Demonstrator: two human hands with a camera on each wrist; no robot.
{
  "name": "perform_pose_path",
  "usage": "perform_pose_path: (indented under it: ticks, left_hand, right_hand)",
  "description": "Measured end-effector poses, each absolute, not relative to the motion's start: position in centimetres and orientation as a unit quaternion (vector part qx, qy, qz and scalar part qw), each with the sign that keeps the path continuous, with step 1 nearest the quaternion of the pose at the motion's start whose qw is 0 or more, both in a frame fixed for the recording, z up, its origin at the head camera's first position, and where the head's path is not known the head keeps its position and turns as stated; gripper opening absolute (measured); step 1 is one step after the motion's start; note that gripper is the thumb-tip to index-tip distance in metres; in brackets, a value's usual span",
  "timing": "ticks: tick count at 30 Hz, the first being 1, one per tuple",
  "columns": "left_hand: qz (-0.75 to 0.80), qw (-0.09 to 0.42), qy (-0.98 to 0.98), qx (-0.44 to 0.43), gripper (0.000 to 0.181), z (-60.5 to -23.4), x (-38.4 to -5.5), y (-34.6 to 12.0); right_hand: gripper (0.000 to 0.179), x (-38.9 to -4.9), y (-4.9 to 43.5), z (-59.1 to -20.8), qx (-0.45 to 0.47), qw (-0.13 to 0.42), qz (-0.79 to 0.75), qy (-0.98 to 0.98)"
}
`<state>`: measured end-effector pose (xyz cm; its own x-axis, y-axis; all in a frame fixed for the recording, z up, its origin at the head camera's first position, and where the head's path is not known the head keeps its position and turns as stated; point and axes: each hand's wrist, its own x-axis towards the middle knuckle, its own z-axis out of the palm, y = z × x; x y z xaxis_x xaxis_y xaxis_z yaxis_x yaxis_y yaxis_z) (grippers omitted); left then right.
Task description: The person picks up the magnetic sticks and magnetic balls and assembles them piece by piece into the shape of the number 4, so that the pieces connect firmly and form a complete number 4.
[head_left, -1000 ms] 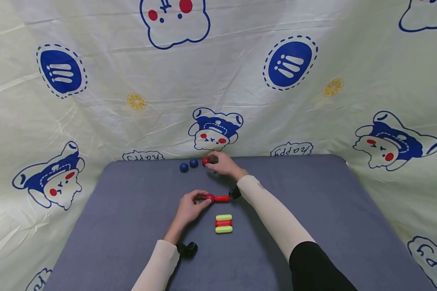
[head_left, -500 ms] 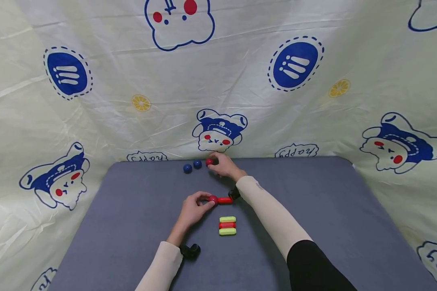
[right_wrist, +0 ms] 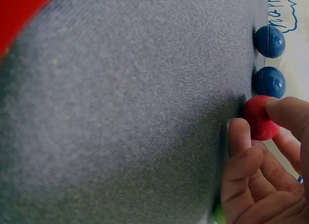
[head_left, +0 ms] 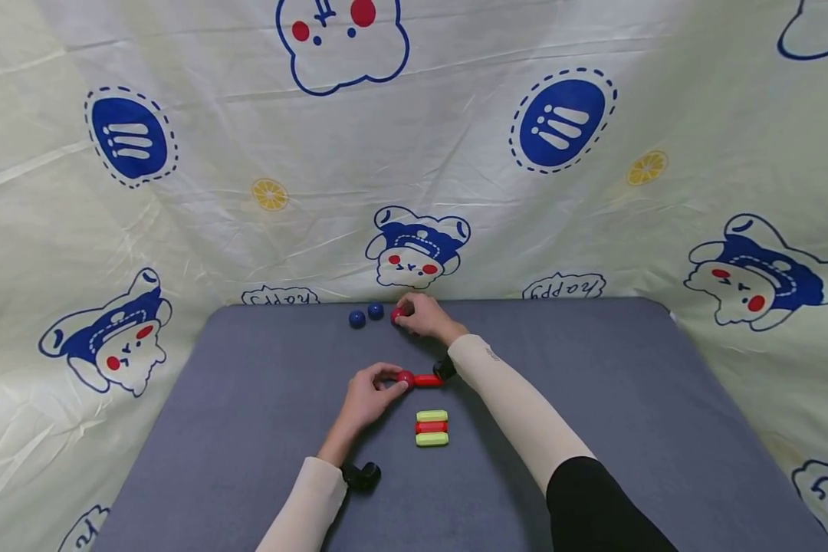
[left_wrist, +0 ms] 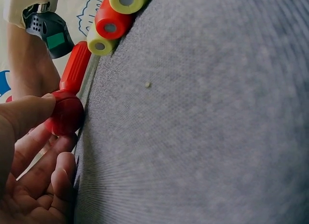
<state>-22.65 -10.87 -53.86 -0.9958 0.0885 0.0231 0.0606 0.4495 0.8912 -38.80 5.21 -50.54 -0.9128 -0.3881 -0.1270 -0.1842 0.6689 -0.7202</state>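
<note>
My left hand pinches a glossy red ball between thumb and fingers. A ribbed red rod extends from that ball, end to end with it. At the far table edge my right hand pinches a second red ball, its thumb on top and fingers behind. Two blue balls stand just left of it in the head view, the nearer blue ball and the farther blue ball. Part of each red ball is hidden by fingers.
Nearer the person, a red rod lies between a far yellow-green rod and a near yellow-green rod, side by side. A green thing shows partly beneath the right hand. A printed curtain hangs behind the grey table.
My right hand's fingers have closed in on the far red ball, which has shifted slightly toward the person. My left hand keeps its hold. The head view has shifted a little.
</note>
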Motion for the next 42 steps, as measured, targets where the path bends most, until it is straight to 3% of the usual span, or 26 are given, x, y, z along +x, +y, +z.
perform_pose_path:
  ticks: [19, 42]
  left_hand:
    - [0.507, 0.012, 0.861, 0.038, 0.026, -53.8, -22.6, -10.7]
    - [0.502, 0.005, 0.864, 0.035, 0.025, -53.7, -22.3, -10.4]
  right_hand:
    - [0.030, -36.3, 8.4, -50.3, -0.178, 0.168, -0.383, 0.891]
    - [0.033, -29.7, 11.0, -51.5, -0.108, 0.102, -0.577, 0.803]
